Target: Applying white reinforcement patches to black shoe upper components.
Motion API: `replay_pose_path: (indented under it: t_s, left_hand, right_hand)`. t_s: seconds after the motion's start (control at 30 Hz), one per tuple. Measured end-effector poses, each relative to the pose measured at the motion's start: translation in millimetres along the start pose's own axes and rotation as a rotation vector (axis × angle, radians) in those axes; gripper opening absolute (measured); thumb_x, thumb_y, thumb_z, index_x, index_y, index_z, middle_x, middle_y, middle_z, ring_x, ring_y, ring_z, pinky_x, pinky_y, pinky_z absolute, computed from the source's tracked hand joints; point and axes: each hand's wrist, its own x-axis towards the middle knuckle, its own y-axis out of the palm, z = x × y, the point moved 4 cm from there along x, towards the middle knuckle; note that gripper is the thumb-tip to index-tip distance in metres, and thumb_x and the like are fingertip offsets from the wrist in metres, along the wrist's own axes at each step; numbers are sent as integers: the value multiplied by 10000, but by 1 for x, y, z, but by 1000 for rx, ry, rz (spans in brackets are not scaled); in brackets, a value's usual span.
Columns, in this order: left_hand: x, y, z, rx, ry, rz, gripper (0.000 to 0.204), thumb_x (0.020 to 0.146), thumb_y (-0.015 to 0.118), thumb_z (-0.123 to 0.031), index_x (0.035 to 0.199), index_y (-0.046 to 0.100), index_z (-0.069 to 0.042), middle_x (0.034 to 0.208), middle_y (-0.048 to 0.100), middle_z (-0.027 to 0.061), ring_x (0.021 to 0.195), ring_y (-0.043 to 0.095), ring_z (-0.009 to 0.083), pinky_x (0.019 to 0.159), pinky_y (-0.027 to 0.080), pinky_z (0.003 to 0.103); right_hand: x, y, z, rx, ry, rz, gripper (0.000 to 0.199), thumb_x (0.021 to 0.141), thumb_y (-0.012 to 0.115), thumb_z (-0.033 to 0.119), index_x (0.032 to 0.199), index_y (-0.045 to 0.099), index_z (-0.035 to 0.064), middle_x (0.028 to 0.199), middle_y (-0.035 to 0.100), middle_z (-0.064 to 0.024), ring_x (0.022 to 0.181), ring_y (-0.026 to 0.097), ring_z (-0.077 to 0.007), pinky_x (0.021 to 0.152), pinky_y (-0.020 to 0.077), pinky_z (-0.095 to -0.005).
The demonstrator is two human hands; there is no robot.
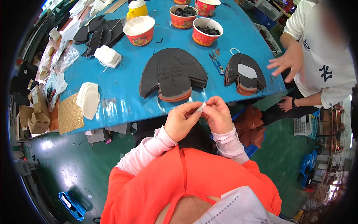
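Close to my body, just off the table's near edge, my left hand (182, 121) and my right hand (219, 116) meet at the fingertips. Between them they pinch a small white piece (201, 107), thin like paper or cloth; its kind is unclear. Right beyond my hands lies a thick stack of black, dome-shaped pieces (169, 71) with brown undersides and notched lower edges. A smaller stack of such pieces (244, 83) sits to the right, a white oval patch (247, 71) on top. Blue-handled thread snips (216, 64) lie between the two stacks.
Paper tubs (140, 37) stand at the back of the blue table (123, 74), some holding small black pieces, beside a yellow cup (137, 9). White pieces (88, 100) and black cut pieces (99, 33) lie left. At right another person (320, 56) reaches a hand over the table edge.
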Motion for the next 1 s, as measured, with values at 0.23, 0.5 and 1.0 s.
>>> replay_pose_path:
  t_s: [0.23,0.5,1.0]
  left_hand:
    - [-11,3,-9,185,108,-39,274,828,584,-26,1089,546,47,968,622,84,877,598,105,742,486,218]
    - [-4,1,-30,116,150,-57,199,846,565,-17,1035,595,36,889,636,68,809,592,88,713,474,215]
    - [0,-2,-17,137,142,-78,181,845,553,-5,1016,602,32,878,635,75,800,603,91,687,482,208]
  right_hand:
    - [-7,-10,-9,-67,-55,-15,178,816,591,18,938,463,36,843,567,-56,744,571,-114,664,481,-247]
    - [-8,12,17,-73,-146,24,165,845,570,27,967,460,22,852,576,-62,768,573,-125,721,483,-253]
    - [-4,15,16,-93,-135,-38,236,777,578,-35,943,436,54,849,548,-65,759,540,-131,708,458,-261]
